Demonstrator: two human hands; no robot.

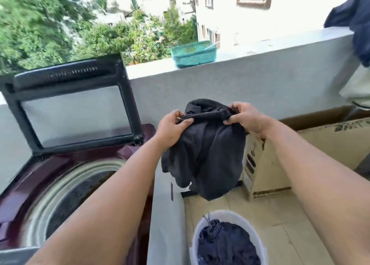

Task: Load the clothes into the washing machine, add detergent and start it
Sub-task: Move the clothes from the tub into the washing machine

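A dark navy garment (pixel 208 150) hangs in the air in front of me, bunched at its top edge. My left hand (pixel 172 128) grips its top left and my right hand (pixel 246 116) grips its top right. It hangs to the right of the maroon top-loading washing machine (pixel 84 160), above the floor. The machine's lid (pixel 72 108) stands open and the round drum (pixel 76 196) shows below it; what lies inside is too blurred to tell. A white laundry bucket (pixel 200 224) at the bottom holds more dark blue clothes (pixel 226 244).
A grey balcony wall (pixel 260 80) runs behind, with a teal tub (pixel 193 54) on its ledge. Dark cloth (pixel 356 20) hangs over the wall at the right. A worn cardboard box (pixel 300 154) stands on the tiled floor to the right.
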